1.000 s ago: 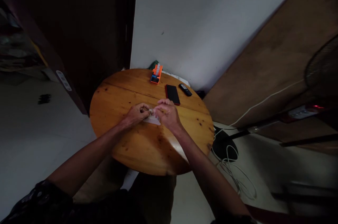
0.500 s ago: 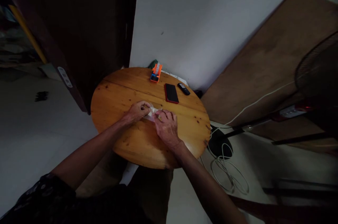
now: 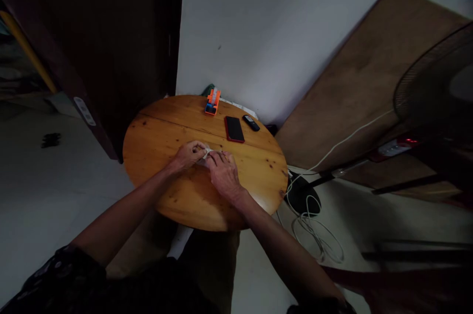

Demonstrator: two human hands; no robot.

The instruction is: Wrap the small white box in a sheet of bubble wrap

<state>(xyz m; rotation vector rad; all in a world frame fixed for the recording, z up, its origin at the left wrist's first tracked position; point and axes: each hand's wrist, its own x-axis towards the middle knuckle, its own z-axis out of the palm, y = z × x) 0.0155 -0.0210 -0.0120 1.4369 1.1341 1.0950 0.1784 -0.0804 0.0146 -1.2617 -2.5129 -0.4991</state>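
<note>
A round wooden table (image 3: 162,126) stands against a white wall. Both my hands rest near its middle, close together. My left hand (image 3: 188,155) has its fingers curled and pinches one end of a small pale, thin piece (image 3: 207,152), perhaps paper or plastic. My right hand (image 3: 222,174) lies on top of the rest of that piece, fingers together and pressing it against the wood. Most of the piece is hidden under the two hands.
At the table's far side lie an orange and blue object (image 3: 212,102), a phone with a red edge (image 3: 234,129) and a small dark device (image 3: 251,122). A fan (image 3: 436,92) and a leaning brown board (image 3: 369,82) stand right; white cables (image 3: 314,230) coil on the floor.
My right hand has come down from a raised pinch to lie flat on the pale piece. The left hand has stayed put. The view has shifted slightly.
</note>
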